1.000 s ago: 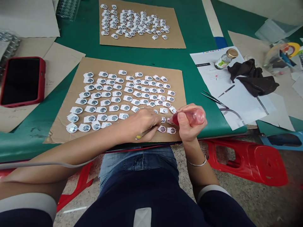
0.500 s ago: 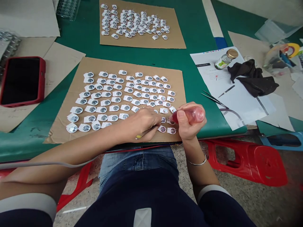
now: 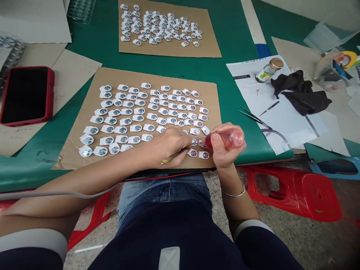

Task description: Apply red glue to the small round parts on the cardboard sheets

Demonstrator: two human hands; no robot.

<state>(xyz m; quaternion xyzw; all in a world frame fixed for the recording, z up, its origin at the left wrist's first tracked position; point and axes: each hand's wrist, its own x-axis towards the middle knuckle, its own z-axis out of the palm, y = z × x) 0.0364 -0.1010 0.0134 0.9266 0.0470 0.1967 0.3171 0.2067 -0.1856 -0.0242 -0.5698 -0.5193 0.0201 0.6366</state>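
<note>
My right hand [image 3: 227, 153] is wrapped round a red squeeze bottle [image 3: 231, 138], tilted with its nozzle pointing left and down at the small round pieces. A thin stick-like tool [image 3: 170, 158] with a yellowish end is pinched in my left hand [image 3: 170, 144], which rests on the front of a cardboard sheet [image 3: 70, 135]; its working tip is hidden behind my fingers. Rows of small round silvery pieces on white paper tabs [image 3: 121, 130] lie on this sheet. Near the bottle, a few pieces [image 3: 204, 155] show dark red on their faces.
A second cardboard sheet [image 3: 210, 37] with more such pieces lies farther back. To the right are tweezers [image 3: 254, 117], a glass jar [image 3: 268, 70] and black cloth [image 3: 306, 95] on printed paper [image 3: 244, 86]. A phone [image 3: 26, 95] lies left. Red stools [image 3: 317, 195] stand below.
My right hand and the bottle have shifted very slightly to the right, the nozzle drawing back a little from the piece beside my left fingers. My left hand stays in place.
</note>
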